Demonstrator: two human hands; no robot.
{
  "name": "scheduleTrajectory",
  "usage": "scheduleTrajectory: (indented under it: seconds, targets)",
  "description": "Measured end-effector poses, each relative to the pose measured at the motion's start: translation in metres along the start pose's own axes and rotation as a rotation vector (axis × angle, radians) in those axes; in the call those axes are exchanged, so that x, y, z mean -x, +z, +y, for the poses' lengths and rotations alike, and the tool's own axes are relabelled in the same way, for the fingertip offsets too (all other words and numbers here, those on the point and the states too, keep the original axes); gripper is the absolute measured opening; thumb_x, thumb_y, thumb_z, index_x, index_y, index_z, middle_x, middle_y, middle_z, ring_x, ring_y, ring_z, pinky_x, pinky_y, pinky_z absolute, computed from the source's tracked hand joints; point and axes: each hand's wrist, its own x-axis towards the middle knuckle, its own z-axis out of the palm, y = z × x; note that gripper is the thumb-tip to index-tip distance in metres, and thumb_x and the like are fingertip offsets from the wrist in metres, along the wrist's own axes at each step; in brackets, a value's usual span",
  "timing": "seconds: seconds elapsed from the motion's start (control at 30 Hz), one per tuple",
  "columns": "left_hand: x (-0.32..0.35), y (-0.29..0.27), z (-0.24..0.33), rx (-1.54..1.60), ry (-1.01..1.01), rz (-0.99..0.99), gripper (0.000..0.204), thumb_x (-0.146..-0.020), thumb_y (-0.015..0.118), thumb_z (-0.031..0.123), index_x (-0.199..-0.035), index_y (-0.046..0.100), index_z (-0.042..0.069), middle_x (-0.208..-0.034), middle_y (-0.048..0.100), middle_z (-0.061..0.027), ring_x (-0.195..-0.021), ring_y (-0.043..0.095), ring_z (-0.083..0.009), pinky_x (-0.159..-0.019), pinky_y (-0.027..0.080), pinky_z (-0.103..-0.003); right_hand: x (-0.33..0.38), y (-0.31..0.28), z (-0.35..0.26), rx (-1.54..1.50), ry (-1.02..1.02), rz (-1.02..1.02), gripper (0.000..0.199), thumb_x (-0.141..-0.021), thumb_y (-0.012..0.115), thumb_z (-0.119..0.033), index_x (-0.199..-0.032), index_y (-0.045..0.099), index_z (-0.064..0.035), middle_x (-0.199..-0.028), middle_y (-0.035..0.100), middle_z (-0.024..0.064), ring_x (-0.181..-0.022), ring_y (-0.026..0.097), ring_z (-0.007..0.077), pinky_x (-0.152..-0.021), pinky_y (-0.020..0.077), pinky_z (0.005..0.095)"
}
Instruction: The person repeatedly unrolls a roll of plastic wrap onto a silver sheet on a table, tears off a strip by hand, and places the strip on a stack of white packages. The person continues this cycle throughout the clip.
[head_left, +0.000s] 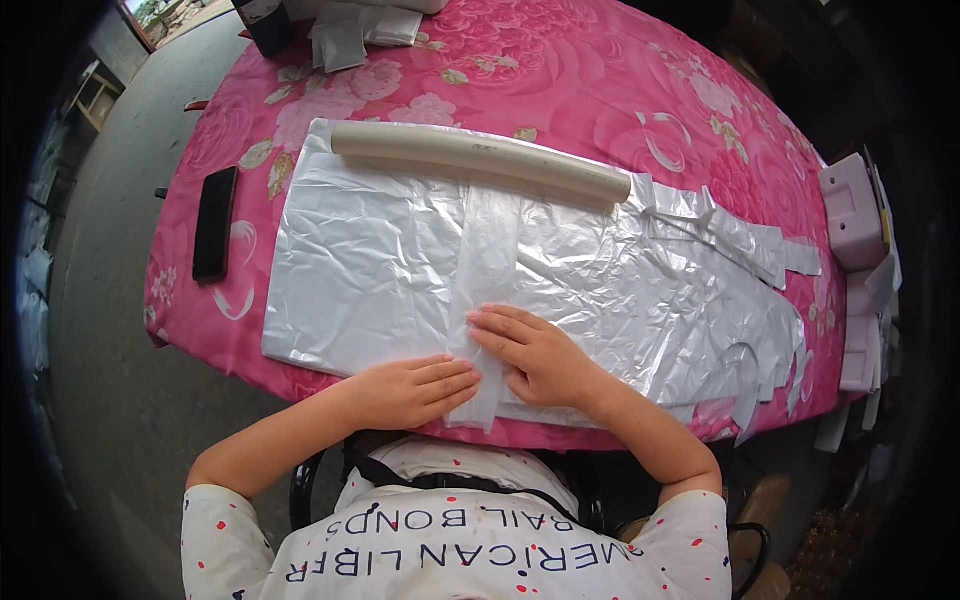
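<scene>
Plastic strip lies flat near the tan tube

The tube lies across white plastic sheets; its dark marking is too small to read. From beside it, the translucent strip runs toward the person. At the strip's near end, well apart from the tube, the left hand lies flat, fingers straight and close together; the right hand rests nearer the tube, fingers slightly parted. Farthest from the tube, the shirt carries large dark lettering, inverted. Left of the tube, a black phone lies on the pink floral tablecloth.
</scene>
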Motion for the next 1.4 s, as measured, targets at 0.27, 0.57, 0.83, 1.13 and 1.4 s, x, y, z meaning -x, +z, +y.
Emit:
scheduleTrajectory:
  seconds: [0.27,0.57,0.83,1.13,1.4]
  targets:
    - [-0.002,0.003,-0.005,0.284,-0.047,0.222,0.04,-0.076,0.057,0.011,-0.114,0.055,0.001,-0.122,0.054,-0.0128,-0.113,0.053,-0.0245,-0.098,0.042,-0.037,0.001,0.008,-0.001,0.152,0.081,0.201,0.051,-0.065,0.054,0.006,-0.116,0.054,-0.0018,-0.123,0.053,0.0119,-0.115,0.049,0.0283,-0.095,0.042,0.037]
    - [-0.024,0.006,-0.026,0.102,-0.324,0.302,0.046,-0.071,0.063,0.009,-0.116,0.054,0.0,-0.106,0.061,-0.0117,-0.094,0.06,-0.0255,-0.084,0.046,-0.037,-0.001,0.01,0.002,0.239,0.065,0.326,0.03,-0.069,0.063,-0.004,-0.099,0.063,-0.0034,-0.097,0.062,0.0085,-0.087,0.059,0.0235,-0.072,0.0489,0.0341]
    - [-0.045,0.003,-0.033,0.5,-0.862,0.594,0.05,-0.088,0.051,0.016,-0.132,0.035,-0.001,-0.124,0.05,-0.0188,-0.105,0.052,-0.0313,-0.092,0.04,-0.041,-0.033,-0.022,0.011,-0.513,0.882,0.215,0.021,-0.084,0.059,-0.017,-0.078,0.065,0.0024,-0.062,0.062,0.0044,-0.054,0.058,0.0078,-0.051,0.0435,0.0228]
    - [-0.056,0.028,-0.017,-0.001,-0.714,0.051,0.077,-0.082,0.055,0.039,-0.137,0.025,-0.006,-0.146,0.019,-0.0228,-0.137,0.017,-0.0334,-0.11,0.015,-0.043,-0.044,-0.03,0.015,-0.498,0.978,0.095,0.021,-0.078,0.068,-0.018,-0.085,0.062,0.0009,-0.064,0.063,0.0047,-0.056,0.06,0.011,-0.052,0.0456,0.0247]
    - [-0.057,0.014,-0.028,-0.05,-0.669,0.13,0.067,-0.072,0.06,0.026,-0.127,0.04,-0.008,-0.136,0.038,-0.022,-0.126,0.038,-0.0303,-0.103,0.031,-0.04,-0.023,-0.011,0.026,0.541,0.126,0.255,0.051,-0.076,0.067,-0.022,-0.12,0.051,-0.002,-0.128,0.048,0.0143,-0.121,0.044,0.0235,-0.1,0.0356,0.0367]
